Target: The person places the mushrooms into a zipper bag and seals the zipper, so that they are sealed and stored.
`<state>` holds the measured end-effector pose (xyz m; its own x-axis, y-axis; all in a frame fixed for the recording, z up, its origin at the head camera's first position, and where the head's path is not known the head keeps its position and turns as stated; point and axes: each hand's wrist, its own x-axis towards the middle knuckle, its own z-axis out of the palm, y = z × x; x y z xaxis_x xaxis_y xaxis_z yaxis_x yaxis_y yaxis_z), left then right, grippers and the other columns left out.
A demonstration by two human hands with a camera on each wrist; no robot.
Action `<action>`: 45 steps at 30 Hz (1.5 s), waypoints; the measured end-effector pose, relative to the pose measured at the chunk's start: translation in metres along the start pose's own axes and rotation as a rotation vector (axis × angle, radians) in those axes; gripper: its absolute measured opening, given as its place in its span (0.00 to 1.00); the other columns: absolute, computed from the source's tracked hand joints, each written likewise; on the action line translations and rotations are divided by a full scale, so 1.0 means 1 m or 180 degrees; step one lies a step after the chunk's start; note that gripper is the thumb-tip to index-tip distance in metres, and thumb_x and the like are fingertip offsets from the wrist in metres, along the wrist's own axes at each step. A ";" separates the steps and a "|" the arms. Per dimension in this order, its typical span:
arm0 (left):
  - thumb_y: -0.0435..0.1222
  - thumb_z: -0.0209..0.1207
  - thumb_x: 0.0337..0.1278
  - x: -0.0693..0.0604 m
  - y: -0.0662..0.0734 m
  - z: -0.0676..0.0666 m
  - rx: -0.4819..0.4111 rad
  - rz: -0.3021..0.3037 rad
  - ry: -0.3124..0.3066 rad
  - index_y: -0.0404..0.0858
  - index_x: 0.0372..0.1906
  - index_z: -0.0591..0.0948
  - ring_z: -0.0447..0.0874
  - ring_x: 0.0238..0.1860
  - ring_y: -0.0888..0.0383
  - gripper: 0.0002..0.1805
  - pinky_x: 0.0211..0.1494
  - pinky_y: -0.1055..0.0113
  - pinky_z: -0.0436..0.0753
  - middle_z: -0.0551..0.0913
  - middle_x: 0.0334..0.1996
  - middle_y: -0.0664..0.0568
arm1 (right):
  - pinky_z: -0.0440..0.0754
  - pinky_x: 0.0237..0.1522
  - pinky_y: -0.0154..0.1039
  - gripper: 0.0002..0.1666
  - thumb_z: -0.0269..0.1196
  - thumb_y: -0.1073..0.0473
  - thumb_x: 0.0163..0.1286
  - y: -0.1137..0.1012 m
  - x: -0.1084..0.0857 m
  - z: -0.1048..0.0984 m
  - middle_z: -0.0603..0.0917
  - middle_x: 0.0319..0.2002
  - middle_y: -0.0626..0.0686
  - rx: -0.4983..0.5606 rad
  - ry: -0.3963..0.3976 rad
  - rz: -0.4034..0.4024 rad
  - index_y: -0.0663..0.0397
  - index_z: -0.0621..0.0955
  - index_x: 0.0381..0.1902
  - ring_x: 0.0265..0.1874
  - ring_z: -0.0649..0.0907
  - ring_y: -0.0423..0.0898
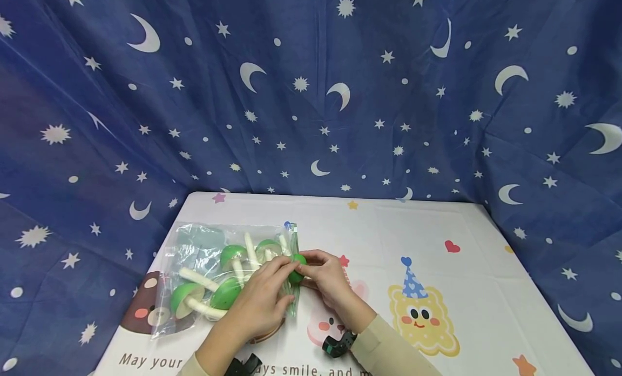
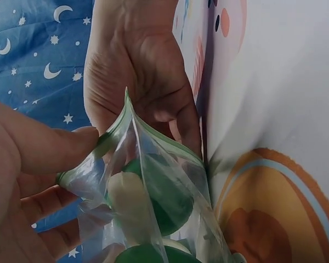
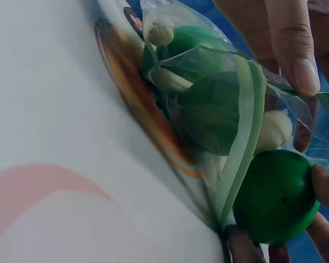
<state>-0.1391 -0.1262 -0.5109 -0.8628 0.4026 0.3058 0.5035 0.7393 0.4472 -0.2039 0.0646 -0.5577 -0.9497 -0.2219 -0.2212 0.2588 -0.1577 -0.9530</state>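
Note:
A clear zip bag (image 1: 196,238) with a green seal strip lies on the table, holding several toy mushrooms with green caps (image 1: 226,295) and cream stems (image 1: 250,252). My left hand (image 1: 262,297) is over the bag's mouth, its thumb and fingers pinching one edge of the opening. In the left wrist view the green zip strip (image 2: 172,147) stands spread apart. At the mouth, my right hand (image 1: 332,281) grips a green mushroom (image 3: 277,197) by its cap. That mushroom's stem points into the bag. The right fingertips are partly hidden behind the cap.
A white printed cloth (image 1: 486,268) covers the table, with cartoon figures and lettering. Behind it hangs a blue curtain (image 1: 311,122) with moons and stars. Black wrist cameras (image 1: 339,343) sit at both wrists.

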 end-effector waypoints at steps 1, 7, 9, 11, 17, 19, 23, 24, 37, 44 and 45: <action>0.37 0.79 0.54 0.000 0.000 0.000 -0.0002 0.0000 0.0001 0.43 0.75 0.77 0.80 0.70 0.51 0.41 0.76 0.48 0.80 0.79 0.70 0.51 | 0.94 0.46 0.44 0.25 0.76 0.65 0.66 0.000 0.000 0.000 0.89 0.46 0.56 -0.0001 0.0014 0.0004 0.65 0.86 0.60 0.38 0.92 0.43; 0.37 0.79 0.53 0.000 0.001 -0.002 0.0047 0.0045 0.0030 0.43 0.74 0.78 0.80 0.69 0.51 0.41 0.75 0.49 0.80 0.79 0.69 0.52 | 0.93 0.43 0.37 0.25 0.75 0.68 0.64 -0.003 0.001 0.006 0.82 0.37 0.53 -0.0084 0.0082 -0.0068 0.69 0.87 0.58 0.32 0.88 0.39; 0.37 0.79 0.53 0.000 0.001 -0.002 0.0050 0.0048 0.0031 0.43 0.74 0.79 0.80 0.69 0.51 0.41 0.75 0.49 0.80 0.80 0.68 0.52 | 0.93 0.43 0.36 0.24 0.75 0.69 0.63 -0.004 0.001 0.007 0.81 0.36 0.53 -0.0104 0.0101 -0.0074 0.70 0.87 0.58 0.32 0.87 0.39; 0.36 0.79 0.52 -0.001 0.001 -0.002 0.0045 0.0047 0.0032 0.42 0.74 0.79 0.80 0.69 0.51 0.41 0.75 0.49 0.80 0.80 0.68 0.52 | 0.93 0.43 0.36 0.25 0.75 0.70 0.62 -0.003 0.001 0.008 0.83 0.36 0.53 -0.0134 0.0135 -0.0060 0.70 0.87 0.57 0.32 0.87 0.39; 0.36 0.79 0.52 0.000 0.001 -0.002 0.0038 0.0078 0.0047 0.42 0.74 0.78 0.80 0.70 0.49 0.41 0.76 0.48 0.79 0.80 0.68 0.49 | 0.91 0.40 0.35 0.26 0.75 0.70 0.60 -0.004 0.001 0.011 0.87 0.41 0.56 -0.0292 0.0247 -0.0077 0.70 0.81 0.55 0.34 0.88 0.41; 0.36 0.79 0.53 0.000 0.000 -0.002 0.0067 0.0086 0.0057 0.42 0.74 0.78 0.80 0.70 0.49 0.41 0.76 0.49 0.79 0.80 0.69 0.50 | 0.91 0.41 0.35 0.24 0.75 0.69 0.61 -0.004 0.000 0.011 0.88 0.42 0.58 -0.0324 0.0241 -0.0093 0.69 0.81 0.54 0.35 0.89 0.42; 0.37 0.79 0.52 -0.001 0.000 -0.002 0.0125 0.0095 0.0082 0.42 0.74 0.78 0.80 0.69 0.49 0.41 0.76 0.49 0.80 0.80 0.68 0.50 | 0.91 0.44 0.35 0.23 0.74 0.69 0.62 -0.004 0.000 0.012 0.91 0.43 0.60 -0.0409 0.0195 -0.0113 0.68 0.85 0.55 0.38 0.89 0.41; 0.37 0.79 0.52 -0.001 0.000 -0.002 0.0135 0.0097 0.0089 0.42 0.74 0.78 0.81 0.69 0.49 0.41 0.75 0.49 0.80 0.80 0.68 0.50 | 0.91 0.43 0.35 0.23 0.74 0.69 0.62 -0.004 -0.001 0.012 0.91 0.44 0.60 -0.0427 0.0183 -0.0108 0.67 0.85 0.55 0.38 0.89 0.41; 0.38 0.78 0.54 -0.001 -0.002 -0.004 0.0156 0.0065 0.0107 0.43 0.75 0.78 0.79 0.70 0.48 0.41 0.76 0.46 0.79 0.80 0.69 0.50 | 0.92 0.50 0.39 0.25 0.69 0.63 0.69 -0.008 0.002 0.007 0.87 0.51 0.58 -0.0737 -0.0139 0.0011 0.62 0.85 0.63 0.46 0.87 0.45; 0.37 0.78 0.54 0.001 -0.002 -0.004 0.0107 0.0114 0.0062 0.45 0.76 0.77 0.80 0.70 0.50 0.42 0.76 0.47 0.79 0.80 0.69 0.51 | 0.92 0.52 0.41 0.25 0.65 0.67 0.70 -0.008 0.003 0.001 0.88 0.48 0.56 -0.0371 -0.0138 0.0124 0.69 0.81 0.64 0.44 0.89 0.44; 0.37 0.78 0.54 0.002 -0.001 -0.003 0.0100 0.0128 0.0052 0.46 0.76 0.76 0.80 0.70 0.50 0.42 0.76 0.48 0.79 0.80 0.69 0.51 | 0.92 0.52 0.41 0.26 0.65 0.67 0.70 -0.009 0.003 0.000 0.88 0.48 0.56 -0.0344 -0.0117 0.0155 0.69 0.80 0.64 0.43 0.89 0.44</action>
<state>-0.1411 -0.1283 -0.5082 -0.8409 0.4237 0.3367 0.5358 0.7393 0.4078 -0.2088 0.0649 -0.5500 -0.9288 -0.2622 -0.2620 0.2821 -0.0416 -0.9585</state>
